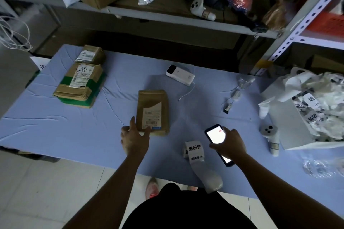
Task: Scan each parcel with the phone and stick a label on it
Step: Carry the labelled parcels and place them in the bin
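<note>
Parcel (152,112) corner touches left hand (135,136) fingers (132,122); right hand (230,145) grips phone (215,135).

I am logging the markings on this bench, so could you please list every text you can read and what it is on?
"退回件": label roll, repeated down the strip.
"回件", partly: label scraps in the white box.
Too blurred: shipping labels on the brown parcel and the stacked boxes.
Blank glare: phone screen.

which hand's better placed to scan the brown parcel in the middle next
Right. The right hand grips the lit phone just beside the brown parcel, while the left hand touches the parcel's near corner, likely steadying it.
</note>
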